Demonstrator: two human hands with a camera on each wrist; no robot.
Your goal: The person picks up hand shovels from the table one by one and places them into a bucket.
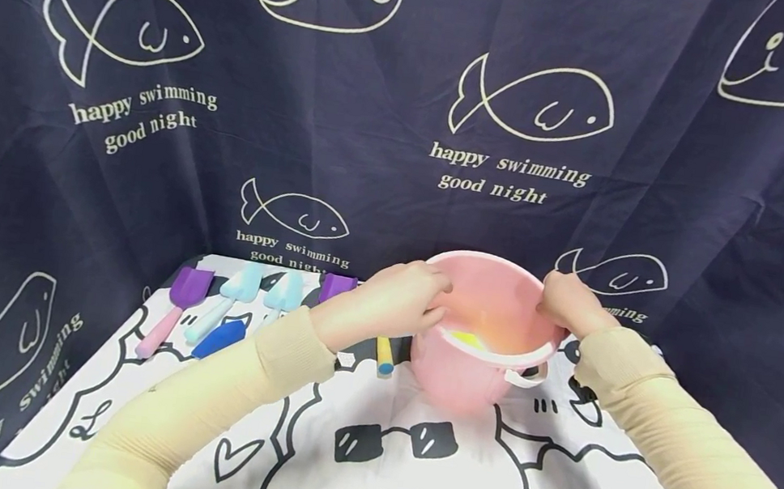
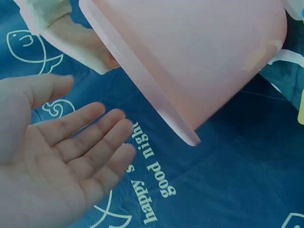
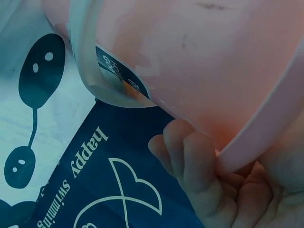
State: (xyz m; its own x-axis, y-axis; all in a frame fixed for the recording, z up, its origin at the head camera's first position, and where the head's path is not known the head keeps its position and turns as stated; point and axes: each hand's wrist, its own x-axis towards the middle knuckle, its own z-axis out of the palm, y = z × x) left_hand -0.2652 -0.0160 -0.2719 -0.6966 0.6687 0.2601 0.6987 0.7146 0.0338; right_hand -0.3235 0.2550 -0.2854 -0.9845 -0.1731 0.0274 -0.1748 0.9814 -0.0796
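A pink bucket (image 1: 453,374) with a pale rim is at the back of the table, its mouth facing up toward the head camera. Something yellow (image 1: 466,338) shows inside it. My right hand (image 1: 571,303) grips the rim on the right side; in the right wrist view its fingers (image 3: 199,161) curl around the rim's edge. On the other side my left hand (image 1: 400,298) is beside the rim. The left wrist view shows that hand's palm with loosely extended fingers (image 2: 102,137), apart from the bucket. The bucket's white handle (image 1: 526,378) hangs at the front right.
Left of the bucket lie a purple toy shovel (image 1: 190,287) with a pink handle, light blue shovels (image 1: 241,283) and a dark blue piece (image 1: 220,339). Another purple shovel (image 1: 337,287) is partly behind my left arm. A yellow handle (image 1: 384,351) lies near the bucket. Dark cloth (image 1: 393,114) hangs behind.
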